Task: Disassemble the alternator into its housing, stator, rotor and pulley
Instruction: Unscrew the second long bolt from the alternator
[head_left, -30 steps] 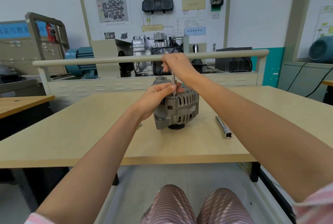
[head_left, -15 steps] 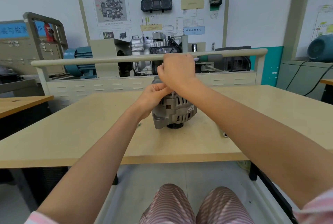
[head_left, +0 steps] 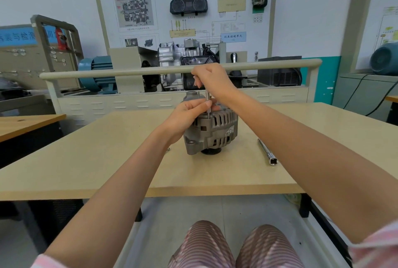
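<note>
While your left hand (head_left: 187,114) curls against the upper left of the alternator (head_left: 212,130), pinching the thin driver shaft (head_left: 207,100), your right hand (head_left: 212,81) grips its top directly above. That alternator stands pulley-down on the surface (head_left: 97,155); right of it lies a socket extension bar (head_left: 267,152).

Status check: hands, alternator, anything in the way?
Right hand grips driver upright on alternator. Left hand pinches its shaft. Alternator pulley-down, unopened. Socket bar lies apart, right.
</note>
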A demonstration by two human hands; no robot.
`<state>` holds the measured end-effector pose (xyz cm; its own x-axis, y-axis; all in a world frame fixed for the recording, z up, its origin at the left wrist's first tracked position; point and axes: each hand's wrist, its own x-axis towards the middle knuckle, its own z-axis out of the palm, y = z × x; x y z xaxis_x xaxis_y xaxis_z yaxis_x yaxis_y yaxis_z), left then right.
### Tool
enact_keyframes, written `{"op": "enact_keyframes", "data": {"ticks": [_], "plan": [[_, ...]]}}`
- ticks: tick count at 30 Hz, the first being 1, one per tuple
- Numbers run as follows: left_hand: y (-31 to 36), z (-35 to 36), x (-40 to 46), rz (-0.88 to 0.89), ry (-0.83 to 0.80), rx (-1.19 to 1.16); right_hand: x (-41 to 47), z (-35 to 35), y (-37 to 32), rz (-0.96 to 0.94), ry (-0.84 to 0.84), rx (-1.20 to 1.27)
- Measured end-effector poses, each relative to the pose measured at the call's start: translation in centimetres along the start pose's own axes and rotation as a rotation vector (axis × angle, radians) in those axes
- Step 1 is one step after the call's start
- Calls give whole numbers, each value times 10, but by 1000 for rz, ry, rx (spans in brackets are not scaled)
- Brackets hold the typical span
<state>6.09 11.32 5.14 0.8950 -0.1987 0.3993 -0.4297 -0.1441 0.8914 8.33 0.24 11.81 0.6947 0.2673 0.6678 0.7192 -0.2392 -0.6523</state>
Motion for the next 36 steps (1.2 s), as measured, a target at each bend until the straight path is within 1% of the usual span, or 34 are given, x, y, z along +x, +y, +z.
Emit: {"op": "enact_keyframes", "data": {"ticks": [3,5,7,11,14,16,17,19,21,25,30,31,33,36], "plan": [[0,0,0,2,2,-5,2,2,1,13,1,48],[0,1,-1,15,18,-1,2,2,2,-16,20,-23],[0,2,-1,24,37,-1,0,2,4,-89,51,-192],[0,3,-2,40,44,17,-4,3,3,-254,181,-735],[-1,3,-2,26,64,31,-5,10,-1,-217,231,-1066],[-2,2,-1,13,99,41,-6,16,-6,-160,254,-1185],[-3,2,-1,6,113,51,-7,18,-7,-151,261,-1202],[-3,2,0,0,119,62,-7,20,-8,-158,260,-1163],[-2,2,-1,6,105,53,-6,17,-7,-166,239,-1070],[0,2,-1,13,52,37,-3,9,-6,-155,122,-857],[0,2,1,-19,26,33,-4,-5,-7,-52,-37,-222],[0,2,1,-22,30,34,-4,-6,-7,-33,-52,-126],[0,2,1,-27,36,23,-4,-6,-8,-17,-52,-41],[1,2,0,-20,50,22,-3,-3,-6,-32,-31,-58]]}}
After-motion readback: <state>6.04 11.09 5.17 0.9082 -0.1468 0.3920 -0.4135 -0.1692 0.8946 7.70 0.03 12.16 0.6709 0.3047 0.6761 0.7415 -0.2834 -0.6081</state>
